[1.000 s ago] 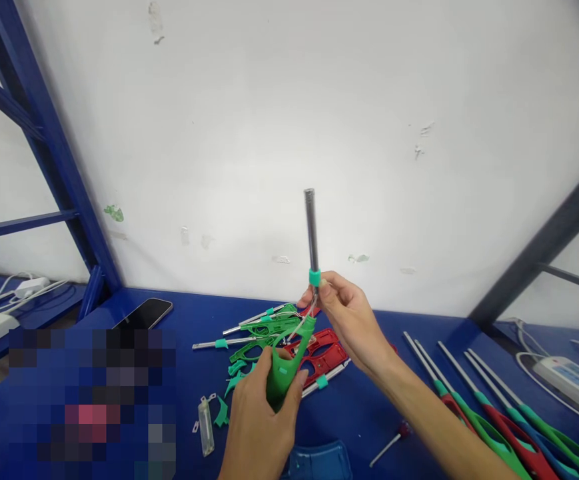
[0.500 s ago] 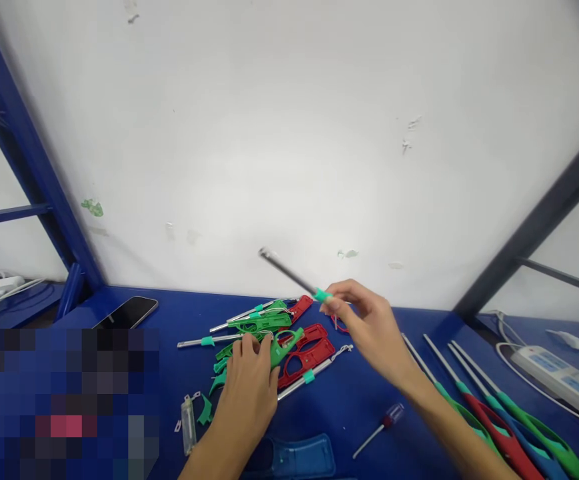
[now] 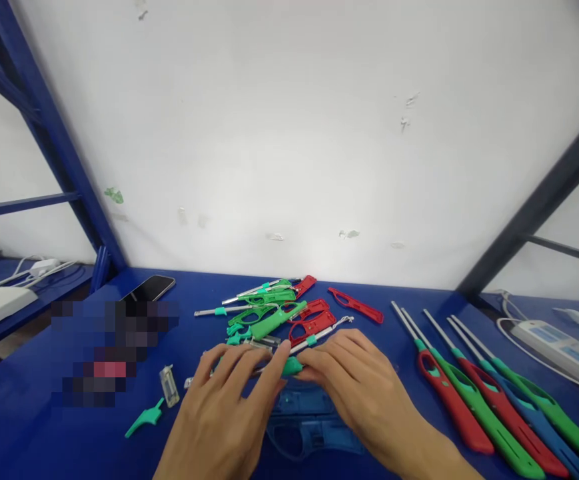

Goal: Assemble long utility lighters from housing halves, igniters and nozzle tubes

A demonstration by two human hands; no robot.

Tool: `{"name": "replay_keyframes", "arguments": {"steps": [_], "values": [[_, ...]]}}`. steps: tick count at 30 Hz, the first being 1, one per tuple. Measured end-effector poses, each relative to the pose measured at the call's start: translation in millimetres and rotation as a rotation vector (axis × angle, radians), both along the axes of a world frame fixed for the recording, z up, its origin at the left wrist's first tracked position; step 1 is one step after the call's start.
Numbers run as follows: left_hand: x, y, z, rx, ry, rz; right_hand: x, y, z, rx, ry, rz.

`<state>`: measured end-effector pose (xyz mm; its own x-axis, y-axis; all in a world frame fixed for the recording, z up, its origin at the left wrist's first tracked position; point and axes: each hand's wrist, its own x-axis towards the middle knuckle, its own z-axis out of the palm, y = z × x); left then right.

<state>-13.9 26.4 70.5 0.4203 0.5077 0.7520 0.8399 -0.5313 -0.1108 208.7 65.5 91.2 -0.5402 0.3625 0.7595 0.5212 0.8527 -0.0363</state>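
Both of my hands meet near the front middle of the table. A teal collar (image 3: 293, 366) shows between their fingertips, on a metal lighter tube (image 3: 188, 383) whose end peeks out left of my left hand. My left hand (image 3: 224, 407) is curled over the tube. My right hand (image 3: 364, 393) pinches by the collar; its fingertips are partly hidden. Below them lie translucent blue lighter handle shells (image 3: 314, 427). Just beyond are green handle shells (image 3: 272, 321), red handle shells (image 3: 314, 325) and another metal tube (image 3: 322, 335) with a wire.
Several assembled lighters (image 3: 454, 400) lie in a row at right. A loose red shell (image 3: 356, 305) rests near the wall. At left are a clear fuel tank (image 3: 169, 387), a teal trigger (image 3: 145, 419) and a phone (image 3: 152, 290). A power strip (image 3: 559, 353) stands far right.
My right hand has come down from its raised position with a metal tube. My left hand has left the green parts and joined it over the blue shells. The view has shifted.
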Motion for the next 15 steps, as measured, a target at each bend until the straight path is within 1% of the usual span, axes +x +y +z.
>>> {"name": "replay_keyframes", "arguments": {"steps": [3,7,11,15], "values": [[-2,-6,-14.6,-0.070,-0.109,-0.083,-2,-14,-7.8,-0.060,-0.031,0.024],[-7,-18,-32.0,-0.138,-0.200,-0.087,-2,-22,-21.8,-0.220,-0.051,0.032],[-17,-24,-39.5,-0.198,-0.263,-0.067,-3,-26,-33.7,-0.297,-0.032,0.007],[-30,-24,-43.4,-0.257,-0.314,-0.057,-4,-27,-38.9,-0.353,-0.024,0.000]]}}
